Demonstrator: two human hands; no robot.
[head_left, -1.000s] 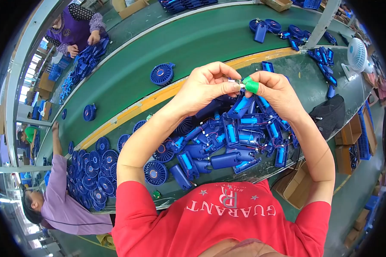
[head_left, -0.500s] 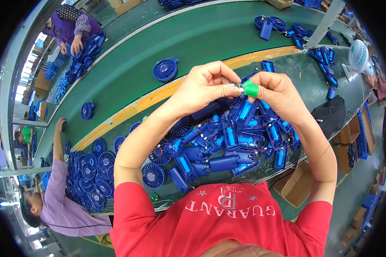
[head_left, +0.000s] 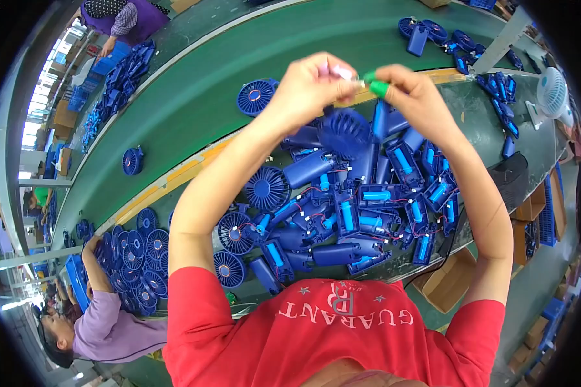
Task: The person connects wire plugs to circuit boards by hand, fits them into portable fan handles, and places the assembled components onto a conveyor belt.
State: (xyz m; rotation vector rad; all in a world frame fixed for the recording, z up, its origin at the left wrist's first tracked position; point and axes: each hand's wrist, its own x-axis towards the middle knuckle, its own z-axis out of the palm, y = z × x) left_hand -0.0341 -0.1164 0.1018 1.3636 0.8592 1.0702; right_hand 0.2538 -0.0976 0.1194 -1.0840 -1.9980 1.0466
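Observation:
Over the work surface my left hand (head_left: 313, 90) and my right hand (head_left: 410, 100) are raised close together, both closed in a pinch. My left fingers grip a small white connector (head_left: 343, 73), blurred by motion. Green wrapping covers the thumb and a fingertip of my right hand, which pinches a tiny pale piece at the left hand's fingertips; its kind is too blurred to tell. Just below the hands is a blurred dark blue fan head (head_left: 345, 132). Beside it a blue handle casing (head_left: 380, 120) stands upright; I cannot tell whether either hangs from wires in my hands.
Open handle casings with light blue batteries (head_left: 347, 211) and red wires are heaped before me. Fan heads (head_left: 158, 244) pile up at left, near a co-worker in purple (head_left: 119, 326). Beyond a yellow strip (head_left: 168, 177) runs a green belt (head_left: 193, 122). A small white fan (head_left: 552, 93) stands at right.
Both hands have risen and moved farther away, still pinching. A blurred fan head now shows beneath them. The co-worker at left has drawn an arm back from the belt to the fan pile.

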